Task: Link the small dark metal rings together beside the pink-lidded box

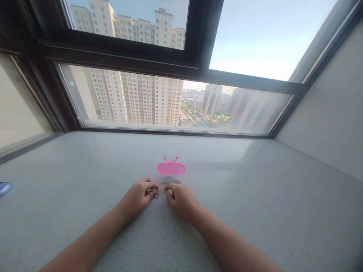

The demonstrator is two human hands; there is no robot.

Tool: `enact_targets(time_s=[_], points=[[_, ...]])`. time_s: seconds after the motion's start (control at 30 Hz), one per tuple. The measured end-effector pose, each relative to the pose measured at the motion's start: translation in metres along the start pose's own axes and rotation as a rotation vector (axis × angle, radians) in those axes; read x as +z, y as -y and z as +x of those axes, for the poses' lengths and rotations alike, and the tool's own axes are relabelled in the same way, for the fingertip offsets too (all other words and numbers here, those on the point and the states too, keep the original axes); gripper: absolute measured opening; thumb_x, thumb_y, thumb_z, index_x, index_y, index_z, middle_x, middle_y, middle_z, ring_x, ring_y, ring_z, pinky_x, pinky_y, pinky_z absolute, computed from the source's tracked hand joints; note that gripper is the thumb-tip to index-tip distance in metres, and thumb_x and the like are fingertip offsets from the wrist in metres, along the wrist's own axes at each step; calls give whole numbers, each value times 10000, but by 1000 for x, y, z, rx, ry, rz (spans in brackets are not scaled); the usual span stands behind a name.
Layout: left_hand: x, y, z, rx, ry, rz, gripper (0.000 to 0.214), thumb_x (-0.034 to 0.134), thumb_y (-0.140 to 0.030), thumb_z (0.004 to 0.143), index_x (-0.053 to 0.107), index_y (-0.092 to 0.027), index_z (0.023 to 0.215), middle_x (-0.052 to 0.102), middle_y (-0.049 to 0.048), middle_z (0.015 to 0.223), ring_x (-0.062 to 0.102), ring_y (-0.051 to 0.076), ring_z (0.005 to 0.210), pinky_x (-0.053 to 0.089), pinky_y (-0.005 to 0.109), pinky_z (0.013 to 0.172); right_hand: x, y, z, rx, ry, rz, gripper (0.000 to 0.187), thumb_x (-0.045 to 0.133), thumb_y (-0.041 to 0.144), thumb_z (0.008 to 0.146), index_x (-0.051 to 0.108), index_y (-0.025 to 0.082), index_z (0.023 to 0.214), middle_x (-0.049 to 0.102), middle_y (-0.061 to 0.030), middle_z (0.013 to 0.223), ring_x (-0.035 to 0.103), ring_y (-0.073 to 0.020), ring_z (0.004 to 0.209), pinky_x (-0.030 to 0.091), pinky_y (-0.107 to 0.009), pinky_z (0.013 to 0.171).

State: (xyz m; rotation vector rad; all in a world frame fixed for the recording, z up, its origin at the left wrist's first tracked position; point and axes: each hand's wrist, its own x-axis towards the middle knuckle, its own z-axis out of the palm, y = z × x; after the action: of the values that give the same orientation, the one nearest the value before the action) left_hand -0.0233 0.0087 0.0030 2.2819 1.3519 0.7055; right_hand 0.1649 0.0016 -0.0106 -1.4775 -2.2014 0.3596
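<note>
A small clear container with a pink lid [171, 169] stands on the pale stone sill [255, 196], with dark small items inside. Just in front of it my left hand [138, 196] rests on the sill, fingers curled, its fingertips touching a small dark ring [156, 195] that lies on the surface. Close beside it my right hand [181, 198] is also curled, knuckles up, its fingertips near the container's base. What its fingers hold, if anything, is hidden. A pink U-shaped handle piece [170, 158] shows behind the lid.
Dark window frames [181, 132] border the sill at the back and left, with high-rise buildings outside. A grey wall [326, 124] rises on the right. A blue-grey round object [4, 187] sits at the far left edge.
</note>
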Motion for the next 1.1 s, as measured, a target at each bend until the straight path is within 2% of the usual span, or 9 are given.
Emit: enact_targets(time_s=[0.13, 0.33, 0.5, 0.67, 0.73, 0.8, 0.93, 1.1], points=[[4, 0, 4, 18, 27, 0, 154, 489, -164, 770, 639, -184, 796, 573, 36, 811, 561, 178, 743, 421, 270, 681, 0, 0, 1, 24, 34, -23, 172, 516, 211, 764, 664, 214, 850, 668, -45, 669, 577, -166, 588, 323, -248, 531], [6, 4, 8, -3, 50, 17, 79, 497, -159, 743, 574, -175, 753, 569, 44, 805, 551, 197, 770, 417, 290, 691, 0, 4, 1, 11, 90, -115, 156, 488, 206, 795, 620, 199, 877, 659, -66, 756, 575, -177, 637, 331, -255, 550], [3, 0, 4, -11, 2, -20, 87, 464, -165, 761, 549, -180, 746, 567, 16, 733, 535, 178, 694, 405, 271, 642, -2, 3, 0, -199, 70, 167, 104, 511, 171, 792, 593, 191, 853, 597, -35, 829, 537, -140, 718, 381, -229, 637], [4, -2, 1, -52, -101, -120, 122, 456, -232, 791, 563, -184, 756, 572, -13, 647, 533, 166, 635, 405, 253, 607, 1, 3, -1, -266, -12, 454, 81, 516, 146, 784, 591, 171, 795, 542, -31, 828, 523, -118, 719, 421, -213, 653], [6, -2, 1, -72, -133, -192, 151, 469, -260, 793, 593, -177, 820, 619, 3, 695, 562, 172, 672, 418, 251, 628, 4, 2, 0, -227, -17, 549, 76, 520, 144, 773, 592, 169, 775, 555, -22, 771, 535, -124, 704, 428, -212, 615], [8, -4, 2, -90, -129, -263, 183, 486, -266, 785, 622, -169, 860, 658, 22, 745, 584, 179, 706, 427, 246, 645, 9, 0, 1, -131, 26, 677, 58, 532, 156, 758, 590, 160, 764, 563, -5, 684, 537, -110, 595, 427, -205, 537], [10, -8, 4, -80, -58, -342, 176, 517, -265, 771, 658, -160, 768, 668, 28, 706, 589, 180, 691, 424, 236, 630, 15, -4, 3, 83, 81, 906, 97, 567, 223, 733, 592, 145, 785, 548, 14, 585, 507, -98, 451, 396, -190, 386], [9, -6, 5, -99, -38, -450, 183, 534, -291, 779, 646, -148, 765, 663, 30, 699, 585, 181, 682, 422, 242, 618, 16, -5, 6, 108, 110, 1082, 192, 646, 289, 674, 617, 124, 766, 569, 0, 581, 572, -134, 520, 470, -233, 435]])
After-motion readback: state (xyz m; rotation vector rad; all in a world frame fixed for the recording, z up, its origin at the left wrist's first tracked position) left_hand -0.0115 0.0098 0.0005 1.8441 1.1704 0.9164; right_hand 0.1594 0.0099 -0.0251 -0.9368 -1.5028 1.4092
